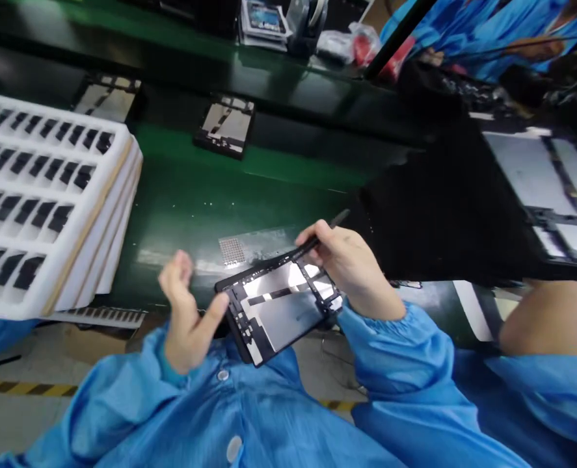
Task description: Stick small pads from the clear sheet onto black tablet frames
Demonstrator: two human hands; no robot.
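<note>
The open-backed device [285,312], silver panels facing up, sits tilted between my two hands, by the near edge of the green surface [181,182]. My right grip [354,263] is at its upper right edge, fingers closed around a slim dark tool [340,218]; I cannot tell how far my hidden fingers also bear the device. My left grip [185,322] is open and lies to its left, fingers spread away, thumb tip at the upper left corner; whether it presses there I cannot tell. Just beyond the device lies a clear sheet [263,244] with a grid of small dots. Farther off stands another device [227,127]; white trays [107,188] are stacked to the left, and black material [434,201] spreads to the right.
</note>
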